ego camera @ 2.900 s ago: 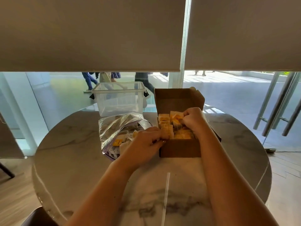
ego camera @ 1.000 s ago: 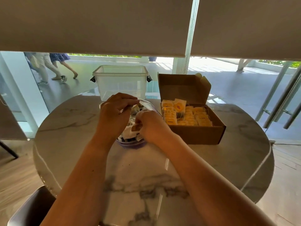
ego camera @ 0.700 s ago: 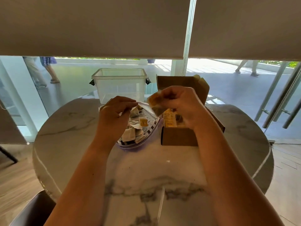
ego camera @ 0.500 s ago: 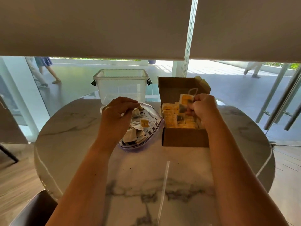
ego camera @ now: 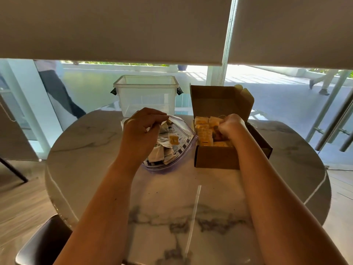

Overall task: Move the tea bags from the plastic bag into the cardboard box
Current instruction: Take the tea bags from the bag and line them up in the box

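Tea bags (ego camera: pixel 164 150) lay heaped in the plastic bag (ego camera: pixel 179 159) at mid-worktop, pale pouches jumbled at every angle with one yellow tag (ego camera: pixel 173 139) facing up, so no common long axis could be told. Nearest the camera ran the bare marble worktop (ego camera: pixel 191 217), with the dark back of a chair (ego camera: pixel 44 243) at its near left edge. Both forearms reached out over the marble. The left hand (ego camera: pixel 142 129) pinched the far rim of the plastic bag between thumb and curled fingers and held the mouth lifted open toward the camera; this hand and wrist covered the bag's left part. Just beside the bag, to the right, stood the cardboard box (ego camera: pixel 215 159), its long axis running away from the viewer and its lid (ego camera: pixel 215 100) standing upright at the far end. Rows of yellow tea bags (ego camera: pixel 205 133) stood packed on edge along the box's left side, in lines running front to back. The right hand (ego camera: pixel 230 125) was down inside the box with fingers curled into a fist against the packed rows; whether it held a tea bag could not be told, since the knuckles hid the fingertips. The right forearm crossed the box's near right corner. Farther back, behind the plastic bag, stood a clear plastic tub (ego camera: pixel 147 96) with dark clips. Beyond the glass, legs of walking people showed below lowered roller blinds (ego camera: pixel 114 27).
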Motion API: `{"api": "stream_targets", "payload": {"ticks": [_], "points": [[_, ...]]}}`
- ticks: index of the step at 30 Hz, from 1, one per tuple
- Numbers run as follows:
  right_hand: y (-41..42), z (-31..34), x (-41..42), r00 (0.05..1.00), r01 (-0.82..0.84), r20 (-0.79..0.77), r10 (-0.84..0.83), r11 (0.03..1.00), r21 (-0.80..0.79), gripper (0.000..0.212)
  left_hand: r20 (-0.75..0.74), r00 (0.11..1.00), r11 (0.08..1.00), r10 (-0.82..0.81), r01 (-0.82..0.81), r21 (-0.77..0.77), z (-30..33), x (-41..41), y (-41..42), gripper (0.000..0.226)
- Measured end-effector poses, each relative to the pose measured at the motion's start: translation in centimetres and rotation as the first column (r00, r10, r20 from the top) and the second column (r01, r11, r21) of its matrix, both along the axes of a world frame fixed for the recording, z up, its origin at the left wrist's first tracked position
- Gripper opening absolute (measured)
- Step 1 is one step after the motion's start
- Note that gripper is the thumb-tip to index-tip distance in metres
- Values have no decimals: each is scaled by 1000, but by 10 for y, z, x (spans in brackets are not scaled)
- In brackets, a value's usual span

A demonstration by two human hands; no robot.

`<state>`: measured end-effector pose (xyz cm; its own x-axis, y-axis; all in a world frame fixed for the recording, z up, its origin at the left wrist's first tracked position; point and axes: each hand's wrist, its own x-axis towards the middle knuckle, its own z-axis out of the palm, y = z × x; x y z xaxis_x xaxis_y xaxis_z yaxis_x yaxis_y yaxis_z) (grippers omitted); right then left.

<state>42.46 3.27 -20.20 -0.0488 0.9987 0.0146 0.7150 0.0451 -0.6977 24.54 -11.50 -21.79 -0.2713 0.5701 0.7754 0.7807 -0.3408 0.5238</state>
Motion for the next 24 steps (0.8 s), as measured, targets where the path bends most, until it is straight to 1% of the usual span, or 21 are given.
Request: {"api": "stream_targets", "payload": {"ticks": [2, 5, 7, 9, 10, 11, 12, 13, 15, 16, 17, 18, 19, 21, 22, 24], "points": [[0, -1, 0, 997, -17, 79, 15, 1000, 20, 17, -5, 1000, 1000, 11, -11, -29, 0, 1, 0, 28], [0, 2, 3, 992, -19, 126, 8, 997, 79, 11, 14, 1000, 999, 14, -13, -45, 1, 2, 0, 28], [-1, 4, 6, 991, -10, 130, -10, 989, 147, 11, 15, 1000, 999, 5, -4, -34, 1, 2, -1, 29], [-9, 8, 8, 994, -3, 106, -31, 953, 303, 10, 7, 1000, 1000, -2, 2, -30, 1, 1, -1, 30], [-17, 10, 8, 998, -18, 67, -9, 920, 391, 7, 3, 1000, 1000, -1, 1, -29, 1, 1, 0, 30], [-27, 14, 6, 998, -57, 30, 49, 891, 451, 3, -3, 1000, 1000, 4, -4, -30, 1, 1, 0, 30], [-38, 18, 4, 991, -119, -4, 137, 875, 469, 4, -10, 1000, 1000, 9, -9, -29, 1, 0, 0, 29], [-52, 24, 1, 965, -205, -60, 257, 874, 441, 5, -17, 1000, 1000, 11, -11, -25, 1, 0, 0, 28], [-78, 32, -8, 843, -442, -195, 501, 853, 279, 6, -30, 1000, 1000, 8, -9, -10, 0, 0, 1, 26], [-87, 32, -14, 783, -549, -226, 579, 815, 187, 7, -43, 999, 1000, 8, -8, 0, 0, -1, 1, 25], [-94, 29, -22, 747, -618, -223, 627, 778, 118, 11, -55, 998, 1000, 8, -7, 9, -1, -1, 1, 25], [-98, 24, -31, 737, -654, -153, 658, 752, 86, 17, -60, 998, 1000, 9, -8, 15, -1, -1, 1, 25], [-102, 19, -39, 733, -676, -25, 680, 732, 82, 24, -55, 998, 1000, 12, -11, 17, -1, -1, 1, 25], [-104, 7, -56, 703, -697, 296, 647, 709, 106, 39, -30, 999, 1000, 13, -13, 11, 0, -1, 0, 26], [-104, 2, -63, 677, -706, 391, 623, 701, 105, 47, -19, 1000, 1000, 12, -12, 7, 0, 0, 0, 26], [-102, -9, -74, 655, -707, 458, 601, 701, 91, 57, -8, 1000, 1000, 12, -12, 0, 1, 0, 0, 26]]}}
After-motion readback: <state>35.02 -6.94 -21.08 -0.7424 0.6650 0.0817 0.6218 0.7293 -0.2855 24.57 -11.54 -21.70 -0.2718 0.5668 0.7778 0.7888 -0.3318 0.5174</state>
